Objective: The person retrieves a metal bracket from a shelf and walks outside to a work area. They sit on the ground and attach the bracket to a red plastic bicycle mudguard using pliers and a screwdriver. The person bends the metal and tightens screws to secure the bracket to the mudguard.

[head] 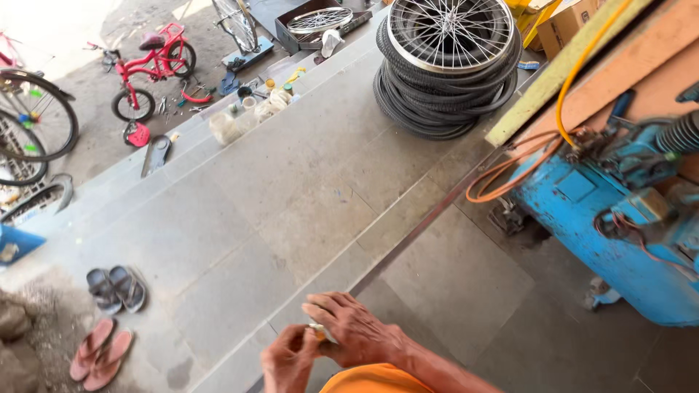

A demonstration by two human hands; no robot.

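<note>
1. Both hands meet low over the stone floor, near its bottom edge in the head view. The right hand curls its fingers down over a small pale object, and the left hand pinches the same piece from the other side. Neither hand is spread; both are narrow and closed on it.

2. The small pale object is mostly hidden by the fingers, so what it is cannot be told. It sits between the two hands, above the floor, not resting on anything.

3. Risk of dropping: the piece is tiny and held only by fingertips. If either hand loosens, it would likely fall to the floor and could roll toward the dark groove running across the slabs, where it would be hard to find.

4. Risk of a pinched finger: the fingers crowd tightly round the piece, so a slip while pressing or twisting could nip the skin.

5. Surroundings: the blue machine with its orange hose stands well apart at the right edge, the stack of tyres and wheels toward the far edge, and the sandals toward the left edge. None looks close enough to interfere.
</note>
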